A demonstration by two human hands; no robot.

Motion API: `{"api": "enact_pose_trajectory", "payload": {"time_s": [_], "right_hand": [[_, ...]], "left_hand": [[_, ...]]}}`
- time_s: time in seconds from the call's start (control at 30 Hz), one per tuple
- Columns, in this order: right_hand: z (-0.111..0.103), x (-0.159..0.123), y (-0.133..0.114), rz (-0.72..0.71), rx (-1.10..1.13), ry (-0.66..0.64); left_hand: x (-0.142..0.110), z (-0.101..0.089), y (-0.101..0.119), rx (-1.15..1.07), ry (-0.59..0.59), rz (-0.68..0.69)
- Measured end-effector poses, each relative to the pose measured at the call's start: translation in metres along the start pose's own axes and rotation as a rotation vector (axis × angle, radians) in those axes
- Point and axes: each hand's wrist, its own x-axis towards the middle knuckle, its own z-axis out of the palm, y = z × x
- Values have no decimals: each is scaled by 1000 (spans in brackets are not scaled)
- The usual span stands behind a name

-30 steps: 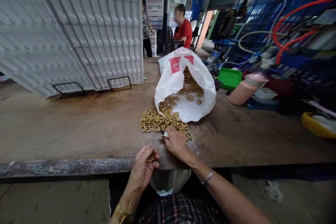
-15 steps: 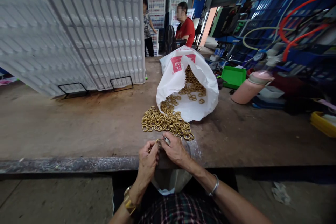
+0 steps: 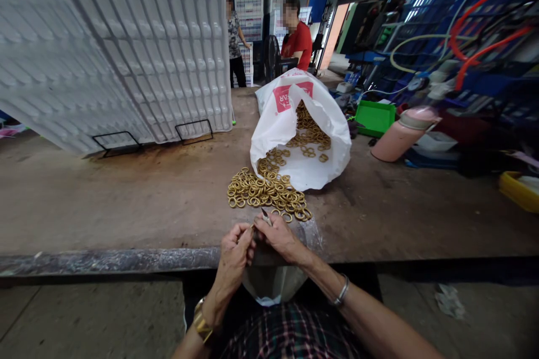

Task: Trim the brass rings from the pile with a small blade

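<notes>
My left hand (image 3: 236,245) is closed, pinching a brass-coloured ring (image 3: 252,226) between thumb and fingertips over the table's front edge. Close beside it, my right hand (image 3: 278,236) is wrapped round a small knife (image 3: 265,215), its dark pointed tip sticking out past the fingers. Most of the knife's handle is hidden in my palm. Just beyond both hands lies a pile of brass-coloured rings (image 3: 269,192). The pile spills from the mouth of a white plastic sack (image 3: 324,171) lying on its side, with more rings inside.
Tall white ribbed panels (image 3: 168,56) stand on black wire supports at the left of the wooden table (image 3: 126,202). To the right are a green tray (image 3: 376,118), a pink bottle (image 3: 398,137) and a yellow bin (image 3: 520,190). A person in red (image 3: 301,39) sits beyond, near a fan.
The ring has turned in my left fingers and now shows nearly edge-on. My right hand has shifted slightly, and the knife tip points further up. The view has tilted a little.
</notes>
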Motion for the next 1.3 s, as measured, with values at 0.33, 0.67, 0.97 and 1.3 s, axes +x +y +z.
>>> {"api": "enact_pose_trajectory", "payload": {"time_s": [0.33,0.67,0.97,1.3], "right_hand": [[5,0,-4,-94,-130,20],[5,-1,-3,-56,-32,-26],[1,-6,10,-204,-579,53],[3,-14,4,-215,-855,-88]], "left_hand": [[-3,-3,-4,-42,12,14],[-6,-3,-6,-100,-14,32],[-6,-5,-7,-78,23,37],[-8,-3,-3,16,49,62]]}}
